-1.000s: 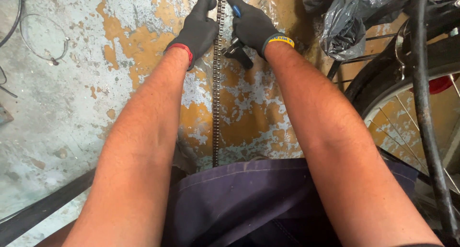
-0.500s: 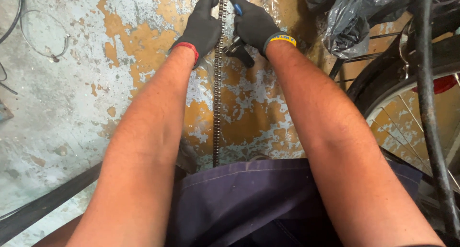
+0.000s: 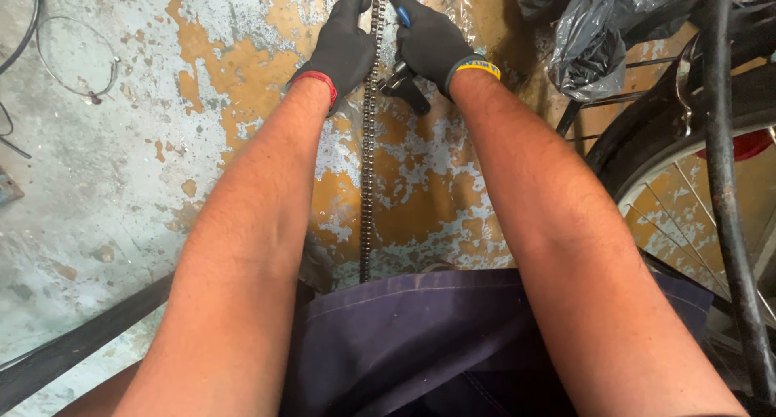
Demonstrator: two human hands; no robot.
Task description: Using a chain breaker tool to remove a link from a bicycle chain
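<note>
A long bicycle chain (image 3: 369, 174) lies straight on the worn, paint-flaked floor, running away from me between my forearms. My left hand (image 3: 339, 49), in a black glove with a red cuff, rests flat on the floor against the chain's left side near its far end. My right hand (image 3: 432, 41), in a black glove with a yellow cuff, grips a dark tool with a blue handle (image 3: 402, 77) right beside the chain. The chain's far end runs out of the top of the view.
A bicycle wheel with tyre and spokes (image 3: 711, 183) stands at the right. A black plastic bag (image 3: 590, 45) lies at the upper right. A wire loop (image 3: 77, 61) lies at the upper left. A dark bar (image 3: 73, 348) crosses the lower left. A dark apron (image 3: 420, 344) covers my lap.
Both hands have slid slightly farther along the chain toward the top of the view. The chain itself lies as before.
</note>
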